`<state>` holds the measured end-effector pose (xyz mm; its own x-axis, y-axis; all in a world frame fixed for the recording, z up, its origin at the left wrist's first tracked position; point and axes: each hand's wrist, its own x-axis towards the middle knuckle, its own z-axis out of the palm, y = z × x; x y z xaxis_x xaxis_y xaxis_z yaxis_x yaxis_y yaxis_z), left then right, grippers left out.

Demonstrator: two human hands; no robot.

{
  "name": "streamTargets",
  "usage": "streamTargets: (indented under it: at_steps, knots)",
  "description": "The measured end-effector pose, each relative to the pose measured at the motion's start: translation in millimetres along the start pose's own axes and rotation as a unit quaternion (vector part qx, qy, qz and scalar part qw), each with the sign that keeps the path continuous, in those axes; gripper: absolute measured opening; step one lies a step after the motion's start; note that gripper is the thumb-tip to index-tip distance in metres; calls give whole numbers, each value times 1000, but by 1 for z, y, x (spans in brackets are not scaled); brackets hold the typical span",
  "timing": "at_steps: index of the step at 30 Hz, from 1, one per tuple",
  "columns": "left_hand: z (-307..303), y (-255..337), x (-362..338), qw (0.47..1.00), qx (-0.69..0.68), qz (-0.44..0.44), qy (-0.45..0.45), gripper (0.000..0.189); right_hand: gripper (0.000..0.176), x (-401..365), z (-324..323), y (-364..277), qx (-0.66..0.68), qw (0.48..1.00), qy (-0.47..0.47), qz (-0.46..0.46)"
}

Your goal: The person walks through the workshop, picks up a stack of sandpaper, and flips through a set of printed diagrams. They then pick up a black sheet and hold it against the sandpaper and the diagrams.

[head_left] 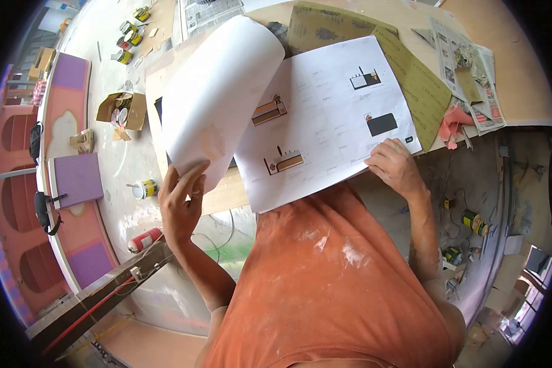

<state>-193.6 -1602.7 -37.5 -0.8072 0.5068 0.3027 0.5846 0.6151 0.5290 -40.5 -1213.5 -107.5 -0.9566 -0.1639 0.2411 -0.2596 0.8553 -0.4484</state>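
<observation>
Left hand (184, 189): smooth curled sheet (218, 86). Right hand (400, 168): printed page (328, 119).

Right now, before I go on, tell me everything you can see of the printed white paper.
The printed white paper bears small coloured drawings and faint, unreadable text, with a black mark near one corner. Its right part lies fairly flat, overlapping olive-brown sheets; its left part curls up, mostly blank. The left hand grips the curl's near edge; the right hand's fingers touch the near right edge. Whether it is one sheet or several is unclear.
</observation>
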Motion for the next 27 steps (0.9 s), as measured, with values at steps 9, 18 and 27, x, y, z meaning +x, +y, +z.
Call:
streamTargets:
  at_steps: [9, 18, 27]
  knots:
    - [13, 11, -16, 989, 7, 28, -144, 57, 16, 4, -2, -1, 2, 1000, 1, -4]
    - [25, 23, -26, 980, 77, -13, -183, 81, 21, 18, -17, -6, 13, 1000, 29, -2]
    - [38, 15, -25, 995, 22, 67, -66, 32, 22, 38, -37, -11, -37, 996, 72, -34]
